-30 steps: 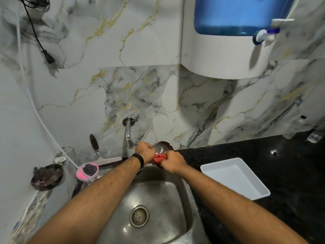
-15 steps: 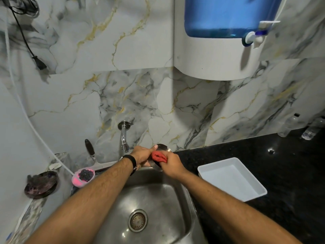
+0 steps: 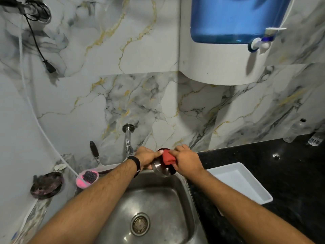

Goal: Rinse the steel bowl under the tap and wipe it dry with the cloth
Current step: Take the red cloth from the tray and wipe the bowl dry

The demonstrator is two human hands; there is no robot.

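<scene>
1. Left hand (image 3: 146, 156) grips the steel bowl (image 3: 161, 169), tilted, above the sink's (image 3: 186, 217) rear edge, right of the tap (image 3: 128, 140).
2. Right hand (image 3: 187, 161) presses the red cloth (image 3: 168, 157) onto the bowl.
3. White tray (image 3: 246, 182) lies on the table (image 3: 290, 173).

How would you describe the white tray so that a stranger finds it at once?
Start at the steel sink. To its right lies the black counter, and the white tray rests there near the sink's edge. It is the only white, shallow, rectangular item on that dark surface.
</scene>
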